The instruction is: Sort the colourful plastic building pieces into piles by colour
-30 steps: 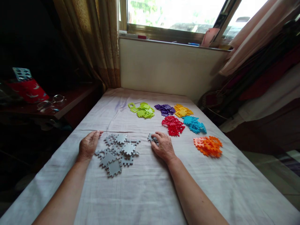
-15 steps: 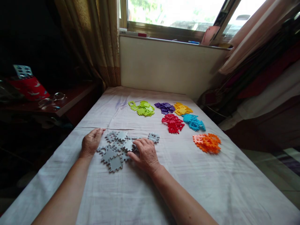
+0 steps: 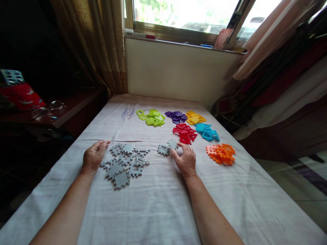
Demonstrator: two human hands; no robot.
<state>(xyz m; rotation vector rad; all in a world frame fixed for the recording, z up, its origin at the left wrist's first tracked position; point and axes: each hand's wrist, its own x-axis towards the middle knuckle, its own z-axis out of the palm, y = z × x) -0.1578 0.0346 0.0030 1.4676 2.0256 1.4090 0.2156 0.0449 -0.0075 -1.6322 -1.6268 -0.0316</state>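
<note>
Between the thumb and fingers of my right hand is a flat grey interlocking tile with notched edges. It lies beside and partly against a grey window-patterned tile on the sheet. My left hand rests at the left of a loose pile of grey tiles, its fingers curled together with nothing showing in them. Some tiles in that pile are solid, others have cut-out openings, and several overlap.
Beyond lie separate piles of lime green, purple, yellow, red, blue and orange tiles. A white sheet covers the surface. Glasses sit on a dark side table at left.
My right hand has moved right, away from the grey pile, carrying a solid grey tile to the window-patterned one. My left hand stays by the pile. The view has shifted slightly.
</note>
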